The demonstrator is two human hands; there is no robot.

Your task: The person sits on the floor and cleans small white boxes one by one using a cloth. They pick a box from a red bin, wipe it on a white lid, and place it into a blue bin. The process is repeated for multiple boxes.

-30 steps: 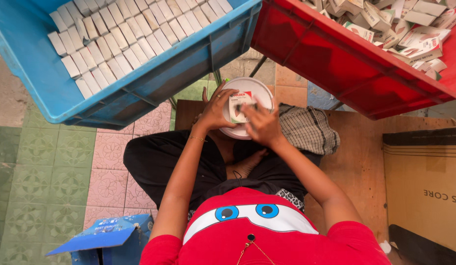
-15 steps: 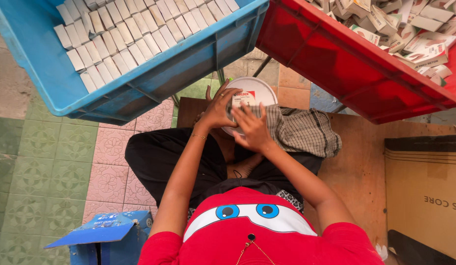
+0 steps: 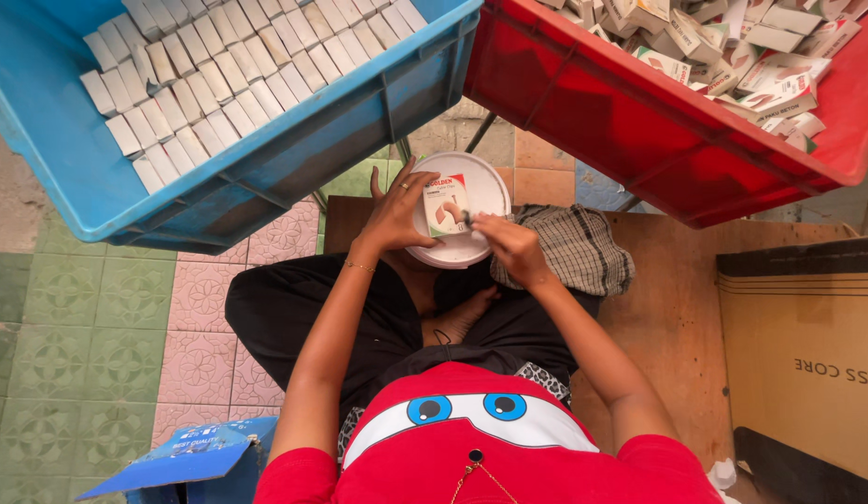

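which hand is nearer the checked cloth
Right. The right hand sits at the checked cloth's left edge; the left hand is farther off, across the white round lid.
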